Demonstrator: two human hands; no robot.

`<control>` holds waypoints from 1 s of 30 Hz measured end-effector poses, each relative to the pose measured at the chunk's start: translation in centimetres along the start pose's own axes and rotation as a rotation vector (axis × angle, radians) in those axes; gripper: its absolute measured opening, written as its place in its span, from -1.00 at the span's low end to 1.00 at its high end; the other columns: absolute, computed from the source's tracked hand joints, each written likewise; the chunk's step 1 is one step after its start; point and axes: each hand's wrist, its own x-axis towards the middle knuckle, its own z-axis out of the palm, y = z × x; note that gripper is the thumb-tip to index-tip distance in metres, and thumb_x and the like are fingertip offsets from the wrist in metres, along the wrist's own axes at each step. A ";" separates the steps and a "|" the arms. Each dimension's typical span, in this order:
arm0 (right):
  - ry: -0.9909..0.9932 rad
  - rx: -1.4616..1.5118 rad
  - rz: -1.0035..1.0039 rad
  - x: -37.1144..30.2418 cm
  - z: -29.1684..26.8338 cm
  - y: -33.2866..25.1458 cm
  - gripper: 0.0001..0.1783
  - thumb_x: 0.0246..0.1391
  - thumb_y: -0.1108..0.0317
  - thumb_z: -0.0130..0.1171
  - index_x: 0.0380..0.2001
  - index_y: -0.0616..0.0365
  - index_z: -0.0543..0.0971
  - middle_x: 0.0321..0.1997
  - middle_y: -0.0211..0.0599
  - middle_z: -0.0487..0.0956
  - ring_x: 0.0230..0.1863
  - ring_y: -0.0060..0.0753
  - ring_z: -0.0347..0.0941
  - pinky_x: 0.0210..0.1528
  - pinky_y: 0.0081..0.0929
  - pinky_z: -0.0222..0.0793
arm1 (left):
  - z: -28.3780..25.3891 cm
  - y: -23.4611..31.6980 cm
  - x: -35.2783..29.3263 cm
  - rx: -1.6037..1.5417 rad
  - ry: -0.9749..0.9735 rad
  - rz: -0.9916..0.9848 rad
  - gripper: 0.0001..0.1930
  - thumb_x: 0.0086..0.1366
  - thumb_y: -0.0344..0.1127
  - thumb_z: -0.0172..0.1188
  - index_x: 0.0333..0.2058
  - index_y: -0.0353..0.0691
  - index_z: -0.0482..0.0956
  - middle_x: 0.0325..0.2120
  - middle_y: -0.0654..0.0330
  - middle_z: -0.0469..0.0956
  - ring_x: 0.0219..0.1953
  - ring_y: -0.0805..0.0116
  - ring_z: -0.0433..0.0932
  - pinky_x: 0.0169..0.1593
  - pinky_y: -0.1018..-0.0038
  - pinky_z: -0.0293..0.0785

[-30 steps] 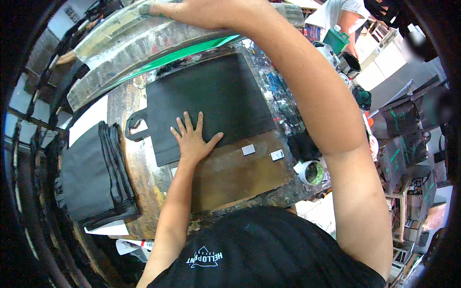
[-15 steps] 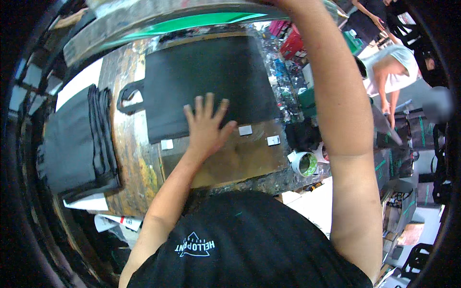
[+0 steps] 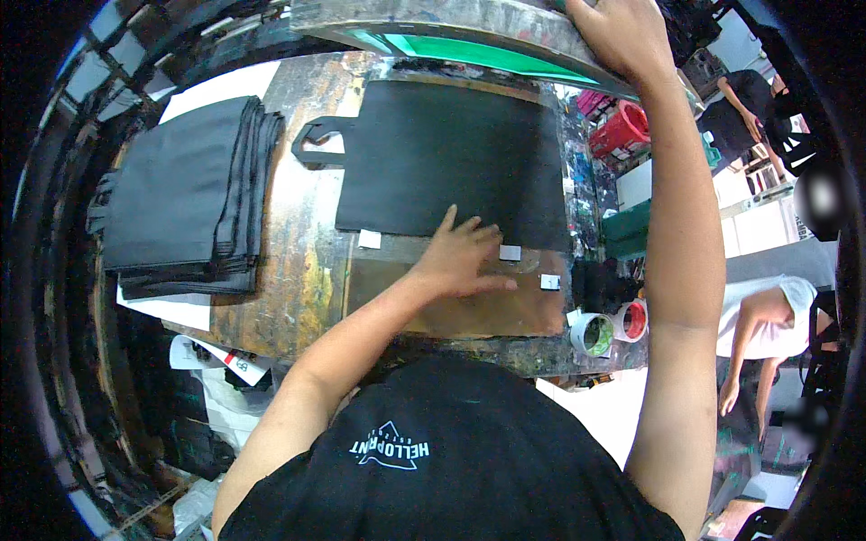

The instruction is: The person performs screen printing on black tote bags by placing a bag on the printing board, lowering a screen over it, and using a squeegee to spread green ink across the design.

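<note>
A black fabric tote bag (image 3: 456, 162) lies flat on a brown board (image 3: 406, 298), its handle loop (image 3: 317, 144) reaching out to the left. My left hand (image 3: 462, 257) rests over the bag's near edge and the board, fingers spread and holding nothing. Along the far side, a raised wooden screen frame (image 3: 451, 22) with green mesh (image 3: 487, 56) hangs above the table. My right hand (image 3: 624, 38) is closed on that frame's right end; some fingertips are cut off by the upper rim. Small white tabs (image 3: 549, 282) sit on the board along the bag's near edge.
A stack of folded black bags (image 3: 185, 189) lies at the left. To the right stand two white tubs, one with green (image 3: 593, 334) and one with red (image 3: 631, 320) inside, and a red bucket (image 3: 621, 131). Two other people work farther right.
My left hand has slid from the bag's surface back toward its near edge. The whole view has turned, so the bag, stack and frame appear farther right, and my right hand shows more fully.
</note>
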 end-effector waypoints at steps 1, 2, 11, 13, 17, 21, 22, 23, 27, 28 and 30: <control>-0.004 -0.012 0.002 -0.2 0.0 -0.1 -0.14 0.22 -0.46 0.03 -0.36 0.30 0.66 -0.32 0.14 0.66 -0.21 0.05 0.63 -0.03 -0.05 0.46 | -2.0 -0.5 -0.2 -0.158 0.172 -0.092 -0.14 0.26 0.38 0.24 0.28 -0.24 0.51 0.36 0.00 0.43 0.41 -0.11 0.35 0.46 -0.22 0.09; 0.051 -0.010 -0.063 -0.4 0.3 -0.3 -0.17 0.23 -0.44 0.05 -0.33 0.28 0.65 -0.32 0.10 0.64 -0.21 0.01 0.59 -0.02 -0.04 0.42 | -4.4 -1.4 -0.7 -0.309 0.347 -0.181 -0.20 0.25 0.25 0.35 0.27 -0.25 0.51 0.32 0.00 0.47 0.36 -0.07 0.42 0.41 -0.15 0.23; -0.237 -0.092 -0.176 -14.6 4.4 -1.4 -0.33 -0.02 0.14 0.44 0.16 0.12 0.50 -0.09 -0.15 0.54 0.05 -0.03 0.47 0.11 -0.03 0.25 | -14.0 -5.9 -8.3 -1.129 0.875 -0.481 -0.21 0.02 -0.38 0.67 0.22 -0.32 0.48 -0.03 0.16 0.67 -0.01 0.38 0.63 0.11 0.39 0.58; -0.348 -0.089 -0.168 -17.2 5.9 -2.0 -0.28 -0.12 0.25 0.49 0.15 0.09 0.45 -0.07 -0.18 0.52 0.09 -0.04 0.44 0.11 -0.04 0.24 | -10.4 -6.2 -10.5 -1.035 0.824 -0.477 -0.18 -0.01 -0.36 0.69 0.23 -0.37 0.49 -0.05 0.14 0.68 -0.01 0.41 0.63 0.11 0.40 0.58; -0.503 0.026 -0.097 -20.4 11.3 -0.4 -0.30 -0.15 0.28 0.50 0.11 0.00 0.44 -0.08 -0.20 0.52 0.09 -0.03 0.45 0.09 0.01 0.24 | -3.4 -7.2 -13.6 -0.659 0.868 -0.603 0.04 -0.17 -0.05 0.75 0.29 -0.33 0.48 -0.05 0.14 0.70 -0.06 0.32 0.57 0.15 0.31 0.45; -0.542 0.029 -0.043 -19.8 11.5 0.0 -0.33 -0.13 0.30 0.50 0.08 0.02 0.44 -0.08 -0.16 0.53 0.09 0.03 0.46 0.07 0.01 0.25 | -1.2 -8.1 -15.1 -0.144 0.833 -0.638 0.16 -0.26 0.26 0.67 0.30 -0.28 0.50 -0.09 0.11 0.71 -0.11 0.15 0.45 0.12 0.23 0.23; -0.556 0.050 -0.039 -19.3 10.8 -0.1 -0.34 -0.12 0.27 0.52 0.06 0.03 0.43 -0.08 -0.14 0.54 0.08 0.06 0.47 0.05 0.03 0.26 | -1.0 -8.1 -15.4 -0.136 0.839 -0.620 0.16 -0.26 0.25 0.68 0.31 -0.28 0.50 -0.09 0.12 0.71 -0.10 0.15 0.46 0.12 0.23 0.23; -0.582 0.052 -0.036 -18.9 10.6 -0.1 -0.34 -0.12 0.25 0.53 0.06 0.04 0.43 -0.09 -0.13 0.54 0.07 0.07 0.48 0.05 0.03 0.26 | -1.1 -8.4 -14.9 -0.130 0.857 -0.591 0.17 -0.26 0.25 0.68 0.31 -0.27 0.49 -0.10 0.12 0.71 -0.10 0.15 0.46 0.11 0.23 0.24; -0.618 0.074 -0.067 -21.2 10.8 -0.5 -0.27 -0.14 0.16 0.56 0.08 0.05 0.42 -0.10 -0.11 0.54 0.05 0.05 0.49 0.07 0.04 0.26 | -1.4 -8.3 -15.0 -0.115 0.812 -0.598 0.22 -0.25 0.28 0.65 0.36 -0.32 0.42 -0.10 0.09 0.70 -0.14 0.14 0.48 0.09 0.22 0.23; -0.634 0.031 -0.061 -22.0 10.9 -1.2 -0.26 -0.13 0.18 0.55 0.11 0.04 0.41 -0.08 -0.14 0.53 0.06 0.02 0.47 0.11 0.08 0.23 | -1.1 -8.5 -15.0 -0.055 0.818 -0.573 0.25 -0.26 0.28 0.65 0.37 -0.32 0.39 -0.11 0.08 0.69 -0.15 0.13 0.49 0.09 0.22 0.23; -0.623 -0.017 -0.060 -23.1 11.1 -2.4 -0.24 -0.14 0.22 0.55 0.15 0.02 0.41 -0.05 -0.19 0.50 0.08 -0.03 0.43 0.15 0.11 0.18 | -1.3 -8.4 -15.1 -0.085 0.773 -0.596 0.25 -0.26 0.28 0.64 0.38 -0.31 0.38 -0.13 0.06 0.68 -0.15 0.11 0.49 0.08 0.21 0.24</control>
